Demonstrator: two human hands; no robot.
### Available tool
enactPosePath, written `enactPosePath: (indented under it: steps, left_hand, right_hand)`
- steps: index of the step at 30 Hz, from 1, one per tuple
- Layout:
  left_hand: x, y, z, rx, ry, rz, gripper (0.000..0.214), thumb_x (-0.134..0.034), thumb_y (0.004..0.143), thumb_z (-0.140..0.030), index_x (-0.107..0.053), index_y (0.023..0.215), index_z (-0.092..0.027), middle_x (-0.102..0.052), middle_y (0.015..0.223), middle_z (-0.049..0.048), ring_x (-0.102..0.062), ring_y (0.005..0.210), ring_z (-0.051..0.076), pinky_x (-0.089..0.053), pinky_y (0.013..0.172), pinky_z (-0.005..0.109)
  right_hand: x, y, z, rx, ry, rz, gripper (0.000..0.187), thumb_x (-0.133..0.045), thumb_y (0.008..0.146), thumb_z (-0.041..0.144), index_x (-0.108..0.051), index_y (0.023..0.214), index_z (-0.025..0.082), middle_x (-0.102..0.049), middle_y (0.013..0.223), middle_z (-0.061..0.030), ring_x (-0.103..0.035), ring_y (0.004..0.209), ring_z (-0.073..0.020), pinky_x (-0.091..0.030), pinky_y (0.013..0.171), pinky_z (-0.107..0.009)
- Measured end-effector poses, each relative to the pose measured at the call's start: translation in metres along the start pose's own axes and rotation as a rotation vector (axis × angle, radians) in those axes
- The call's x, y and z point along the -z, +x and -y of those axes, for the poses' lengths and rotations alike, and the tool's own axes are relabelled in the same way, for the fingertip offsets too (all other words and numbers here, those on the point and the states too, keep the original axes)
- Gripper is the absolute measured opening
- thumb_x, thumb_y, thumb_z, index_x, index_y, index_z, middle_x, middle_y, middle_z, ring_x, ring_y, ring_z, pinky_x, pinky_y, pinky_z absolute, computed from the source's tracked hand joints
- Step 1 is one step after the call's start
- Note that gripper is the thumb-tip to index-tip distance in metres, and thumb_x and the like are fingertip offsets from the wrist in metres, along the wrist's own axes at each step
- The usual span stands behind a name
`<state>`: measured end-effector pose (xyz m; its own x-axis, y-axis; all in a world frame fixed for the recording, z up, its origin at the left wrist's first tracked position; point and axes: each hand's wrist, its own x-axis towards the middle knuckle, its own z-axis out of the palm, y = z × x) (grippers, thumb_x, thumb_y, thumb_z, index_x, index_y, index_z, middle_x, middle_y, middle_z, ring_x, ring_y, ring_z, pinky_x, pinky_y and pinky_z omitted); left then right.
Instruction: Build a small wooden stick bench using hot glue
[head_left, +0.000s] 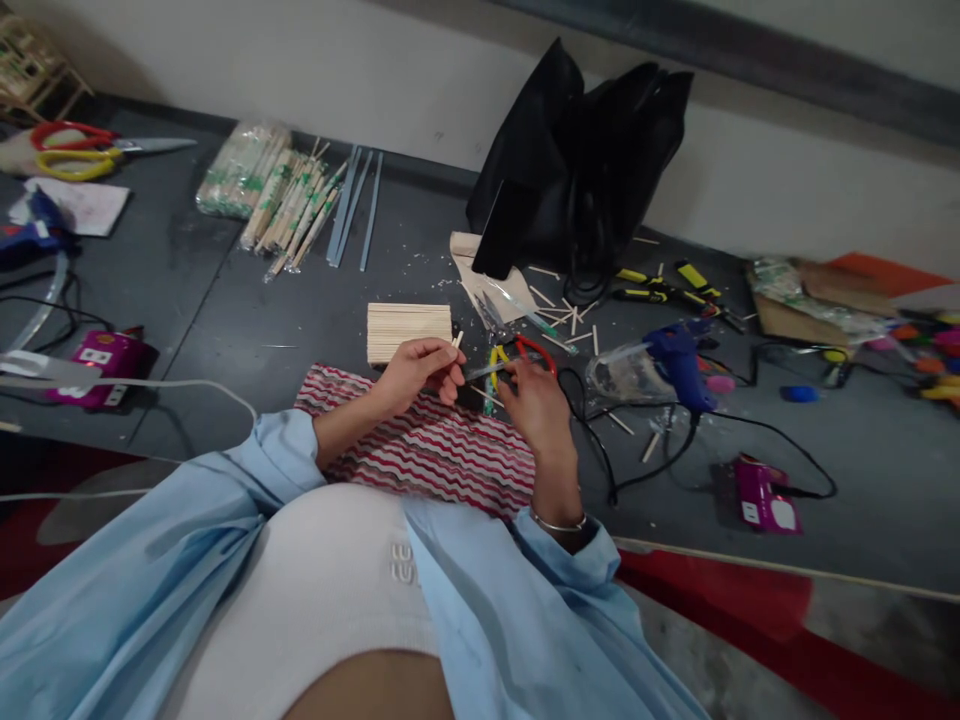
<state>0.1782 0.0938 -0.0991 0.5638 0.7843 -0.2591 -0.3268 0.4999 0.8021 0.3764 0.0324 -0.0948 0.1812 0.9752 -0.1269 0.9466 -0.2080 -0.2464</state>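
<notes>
My left hand [424, 375] pinches a short wooden stick [457, 340] between thumb and fingers, just right of a flat panel of sticks laid side by side [409, 330]. My right hand [538, 400] is closed on the right end of a thin grey strip [486, 373], whose other end reaches toward my left fingers. Whether the strip touches the left hand, I cannot tell. Directly behind the right fingers lie scissors with red and yellow handles [538, 351], partly hidden. Under both forearms is a striped red and white cloth [427, 455].
Bundled sticks [289, 205] and blue-grey strips [346, 210] lie at the back left. A black bag [577, 160] with a phone [501, 228] stands behind the work. Loose stick pieces [574, 318] are scattered right. A blue glue gun [682, 365] trails its cable near a purple box [766, 497].
</notes>
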Motion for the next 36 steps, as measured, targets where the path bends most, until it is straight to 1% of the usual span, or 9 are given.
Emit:
enactPosePath:
  steps: [3,6,10,14,18,22,24,30,36]
  left_hand:
    - [0.000,0.000,0.000,0.003,0.007,-0.010,0.030,-0.076,0.078,-0.038,-0.066,0.084,-0.010,-0.069,0.062,0.0012,-0.061,0.044,0.010,-0.053,0.044,0.022]
    - [0.000,-0.001,0.000,-0.003,-0.003,-0.012,0.030,-0.076,0.079,-0.038,-0.066,0.084,-0.010,-0.069,0.062,0.0011,-0.061,0.043,0.010,-0.053,0.043,0.022]
    - [-0.003,-0.003,0.001,0.007,-0.001,0.003,0.029,-0.075,0.080,-0.038,-0.065,0.084,-0.010,-0.069,0.061,0.0011,-0.061,0.042,0.011,-0.052,0.042,0.022]
    - [-0.005,-0.005,0.004,0.044,0.056,0.046,0.034,-0.077,0.081,-0.042,-0.063,0.081,-0.011,-0.069,0.061,0.0008,-0.061,0.041,0.011,-0.052,0.044,0.021]
    - [-0.004,-0.006,0.011,0.092,0.084,0.103,0.039,-0.079,0.079,-0.046,-0.060,0.079,-0.012,-0.068,0.060,0.0005,-0.063,0.042,0.011,-0.052,0.045,0.021]
    - [-0.003,-0.005,0.017,0.124,0.045,0.127,0.036,-0.078,0.080,-0.044,-0.062,0.086,-0.011,-0.070,0.062,0.0015,-0.063,0.043,0.012,-0.053,0.045,0.022]
    - [-0.004,-0.005,0.019,0.166,0.045,0.120,0.033,-0.076,0.082,-0.041,-0.063,0.088,-0.011,-0.069,0.061,0.0018,-0.063,0.043,0.012,-0.053,0.045,0.022]
    - [-0.005,-0.004,0.017,0.218,0.002,0.107,0.030,-0.074,0.084,-0.039,-0.060,0.085,-0.012,-0.070,0.062,0.0031,-0.064,0.043,0.014,-0.054,0.045,0.023]
    - [0.000,-0.003,0.017,0.232,-0.067,0.162,0.030,-0.072,0.083,-0.039,-0.061,0.080,-0.012,-0.072,0.065,0.0062,-0.064,0.045,0.014,-0.054,0.045,0.023]
  right_hand:
    - [-0.002,0.001,0.002,0.009,0.010,0.037,0.032,-0.055,0.089,0.027,-0.067,0.118,0.016,-0.073,0.110,-0.0161,-0.066,0.102,-0.0287,-0.050,0.089,-0.040]
    - [0.002,0.001,0.004,-0.040,0.108,-0.014,0.025,-0.056,0.089,0.028,-0.070,0.108,0.019,-0.074,0.101,-0.0124,-0.068,0.094,-0.0262,-0.051,0.083,-0.038]
    - [0.010,0.001,0.015,-0.006,0.552,-0.167,0.024,-0.059,0.089,0.039,-0.073,0.098,0.021,-0.075,0.091,-0.0062,-0.068,0.079,-0.0193,-0.053,0.076,-0.032]
    - [0.010,0.002,0.035,0.019,0.960,-0.106,0.031,-0.067,0.084,0.049,-0.074,0.099,0.023,-0.071,0.077,-0.0005,-0.063,0.064,-0.0141,-0.050,0.061,-0.027]
    - [0.003,0.006,0.045,-0.006,1.096,-0.070,0.028,-0.074,0.076,0.049,-0.073,0.083,0.022,-0.065,0.064,0.0028,-0.056,0.056,-0.0106,-0.046,0.052,-0.023]
    - [-0.001,0.010,0.037,-0.118,1.275,-0.113,0.028,-0.076,0.073,0.048,-0.069,0.077,0.021,-0.056,0.056,0.0060,-0.048,0.050,-0.0077,-0.039,0.047,-0.020]
    - [-0.002,0.012,0.033,-0.152,1.366,-0.091,0.029,-0.077,0.071,0.048,-0.067,0.075,0.021,-0.053,0.055,0.0068,-0.046,0.049,-0.0066,-0.036,0.046,-0.019]
    - [-0.008,0.013,0.030,-0.149,1.387,0.057,0.033,-0.080,0.068,0.049,-0.068,0.076,0.020,-0.061,0.061,0.0044,-0.048,0.051,-0.0068,-0.036,0.047,-0.019]
    - [-0.014,0.014,0.030,-0.122,1.328,0.073,0.033,-0.080,0.068,0.050,-0.072,0.077,0.019,-0.065,0.062,0.0031,-0.051,0.053,-0.0076,-0.038,0.050,-0.020]
